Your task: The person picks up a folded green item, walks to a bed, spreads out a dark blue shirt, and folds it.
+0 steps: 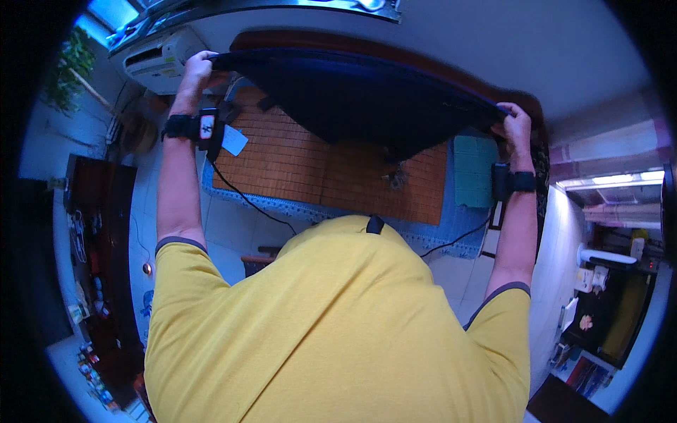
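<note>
Both arms are stretched out ahead, with a dark blue cloth item, perhaps a garment, spread between them. My left hand grips its left end, and my right hand pinches its right end. The upper edge is pulled nearly taut, while the lower part hangs in a curve above a bed covered by a brown slatted mat. A strap with a device is around each wrist. Whether the cloth touches the mat, I cannot tell.
Under the mat lies a blue patterned bedcover, with a green pillow or folded towel at the right. A paper slip lies at the mat's left. Black cables run from both wrists. A dark wooden cabinet stands left; a white air conditioner is upper left.
</note>
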